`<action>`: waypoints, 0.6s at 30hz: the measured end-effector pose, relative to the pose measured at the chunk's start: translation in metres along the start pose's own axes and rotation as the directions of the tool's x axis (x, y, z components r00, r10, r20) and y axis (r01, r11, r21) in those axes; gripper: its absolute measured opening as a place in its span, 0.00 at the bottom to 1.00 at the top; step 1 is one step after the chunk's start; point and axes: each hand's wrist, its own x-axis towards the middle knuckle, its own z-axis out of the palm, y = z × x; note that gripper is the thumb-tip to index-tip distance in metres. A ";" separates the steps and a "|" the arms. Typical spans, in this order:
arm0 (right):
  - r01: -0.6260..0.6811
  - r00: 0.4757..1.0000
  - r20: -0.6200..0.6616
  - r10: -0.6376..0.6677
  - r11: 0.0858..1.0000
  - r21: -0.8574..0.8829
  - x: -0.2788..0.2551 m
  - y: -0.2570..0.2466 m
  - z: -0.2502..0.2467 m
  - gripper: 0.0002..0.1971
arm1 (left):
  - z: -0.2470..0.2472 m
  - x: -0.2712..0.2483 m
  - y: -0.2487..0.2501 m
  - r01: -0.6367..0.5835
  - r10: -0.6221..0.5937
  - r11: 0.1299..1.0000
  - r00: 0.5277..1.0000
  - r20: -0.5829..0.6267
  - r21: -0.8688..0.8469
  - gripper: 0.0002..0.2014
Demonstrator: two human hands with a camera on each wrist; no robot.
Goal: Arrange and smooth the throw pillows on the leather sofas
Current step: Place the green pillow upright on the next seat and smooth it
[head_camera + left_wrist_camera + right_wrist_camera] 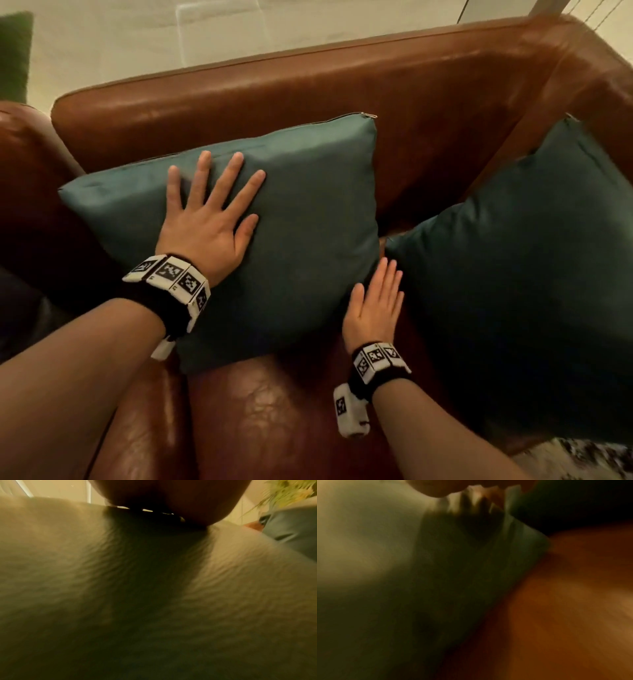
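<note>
While the left hand (205, 222) presses spread fingers flat on the teal pillow (308, 212) to smooth it, the right hand (375, 308), fingers straight together, steadies that pillow's right edge.

**Dim Room in Warm Light**

A pale floor (120, 44) is stretching behind the seating, catching soft yellowish light. A dark green shape (15, 54) is sitting at the far left edge. A mottled black-and-white rug (582, 459) is showing at lower right. Blurred green foliage (288, 492) is appearing in the left wrist view.
</note>
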 end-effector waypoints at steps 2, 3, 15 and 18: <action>0.288 0.956 -0.069 -0.286 0.957 0.020 0.027 -0.035 -0.031 0.32 | -0.001 -0.010 0.020 0.040 -0.045 0.996 0.997 -0.061 -0.082 0.32; 0.453 0.891 -0.060 -0.451 0.891 0.030 0.044 -0.062 -0.045 0.31 | 0.002 -0.017 0.035 0.066 -0.077 0.989 0.993 -0.085 -0.129 0.32; 0.751 0.641 0.205 -0.739 0.550 -0.366 0.152 -0.133 -0.063 0.29 | 0.070 -0.076 -0.006 0.574 -0.654 0.730 0.745 -0.134 -0.370 0.32; 0.730 0.663 0.173 -0.729 0.578 -0.365 0.151 -0.140 -0.068 0.30 | 0.062 -0.074 -0.010 0.643 -0.743 0.635 0.661 -0.110 -0.427 0.33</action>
